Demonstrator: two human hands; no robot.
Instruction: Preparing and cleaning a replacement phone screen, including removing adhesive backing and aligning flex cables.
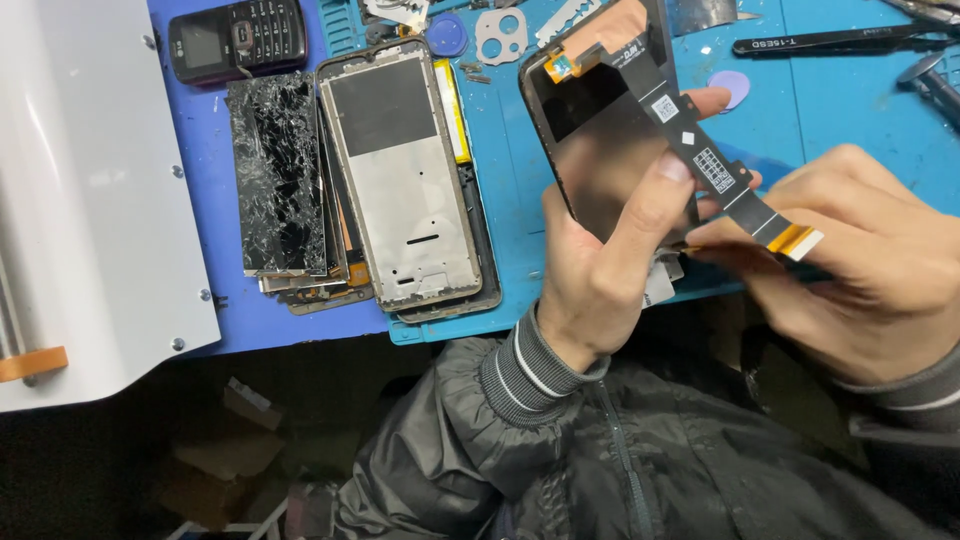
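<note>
Left hand (600, 270) up off the mat, fingers curled around the lower edge of a dark phone screen (600, 130), thumb pressed flat across its back, so the panel sits tilted between thumb and fingers, its top corner over the blue mat (830, 110). Off the panel's back runs a black ribbon cable (700, 150), slanting down to the right, passing just above the left thumb tip. Right hand (860, 260) comes in from the right, fingers bunched tight, thumb and forefinger pinching close under the ribbon's orange-and-white end (795, 238); whether they grip the ribbon itself or something thin beneath it, I cannot tell. Over on the left of the mat: a shattered glass panel (275, 170), a grey phone frame (405, 175) beside it, an old keypad phone (238, 38) above, and black tweezers (830, 40) top right.
</note>
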